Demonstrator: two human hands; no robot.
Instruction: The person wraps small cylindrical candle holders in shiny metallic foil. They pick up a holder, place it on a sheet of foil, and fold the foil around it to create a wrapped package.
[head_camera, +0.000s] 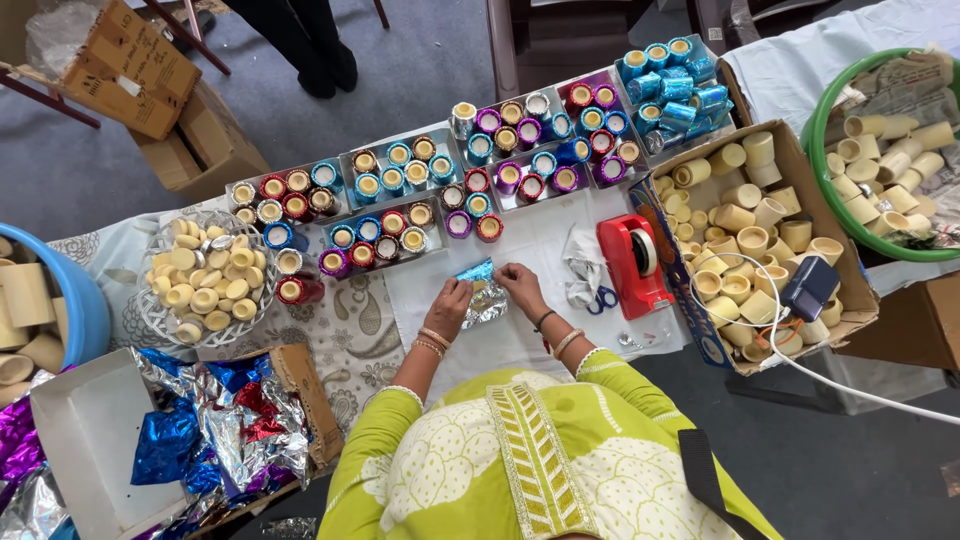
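A shiny blue and silver foil piece (483, 290) lies on the white sheet in front of me. My left hand (451, 308) presses on its lower left side. My right hand (519, 283) pinches its right edge near the top. Both wrists carry bangles. Just beyond the foil stand rows of small cups wrapped in coloured foil (400, 235), red, blue, purple and gold.
A red tape dispenser (632, 262) and blue-handled scissors (601, 299) lie to the right. A cardboard box of plain cream cups (745, 245) holds a glue gun (808, 287). A white basket of cream cups (205, 280) and crumpled foil sheets (215, 425) sit left.
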